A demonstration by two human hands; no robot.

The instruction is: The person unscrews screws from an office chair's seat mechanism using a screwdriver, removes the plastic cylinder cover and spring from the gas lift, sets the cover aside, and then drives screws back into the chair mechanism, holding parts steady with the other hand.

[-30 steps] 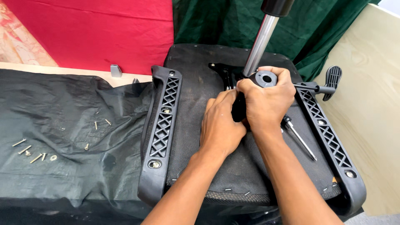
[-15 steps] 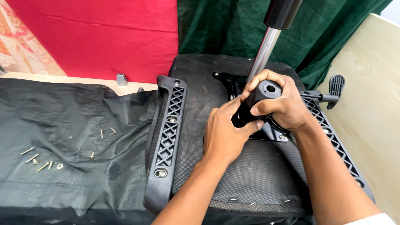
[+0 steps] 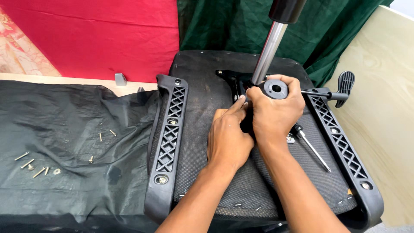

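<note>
Filling the middle of the frame: an upturned chair seat (image 3: 207,99), its dark underside facing you.
Black sheet (image 3: 64,129): spread over the left half, running under the seat's left edge.
Armrests: one lattice armrest (image 3: 169,138) along the seat's left side, another (image 3: 340,146) along the right, both bolted down.
Metal column (image 3: 268,51): rises at a tilt from the seat's centre to the top edge, black at its upper end.
Your right hand (image 3: 276,114): wrapped narrow around the black chair mechanism (image 3: 276,88) at the column's foot.
Your left hand (image 3: 228,138): just left of it and touching it, fingers pressed on the same mechanism.
Lever (image 3: 340,86): sticks out right of the mechanism.
Screwdriver (image 3: 310,146): lying on the seat, just right of your right wrist.
Screws (image 3: 36,166): scattered on the sheet, far left.
</note>
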